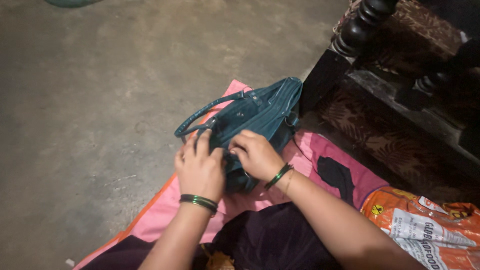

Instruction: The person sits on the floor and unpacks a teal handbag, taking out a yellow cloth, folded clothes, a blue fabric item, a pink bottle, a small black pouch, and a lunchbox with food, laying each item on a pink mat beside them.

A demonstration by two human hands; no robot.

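Nearest, dark purple cloth [272,240] draped over the lap at the bottom edge, both forearms stretching out across it. Right of that, an orange printed sack [425,227] lying flat in the near right corner. Underneath, a pink mat [160,212] with an orange border, spread on the floor and running away toward the middle. On the pink, just right of the right forearm, a black patch of fabric [337,175].

Farther out, left hand [200,170] with green bangles [199,201] at the wrist, fingers curled down and pressed onto the near left end of a teal handbag [255,117]. Beside it and almost touching, right hand [257,155], a green bangle at that wrist too, fingers bent and closed on the bag's near top edge, pinching the material there. Exactly what is caught between the fingertips: cannot tell, hidden by the knuckles.

Handbag itself resting on the pink mat at the centre, on its side, long handle [202,115] arching off to the left above the left hand.

Beyond, to the far right, dark carved wooden furniture [360,30] with a turned post and patterned brown upholstery. Far left and beyond, bare grey concrete floor [100,75].
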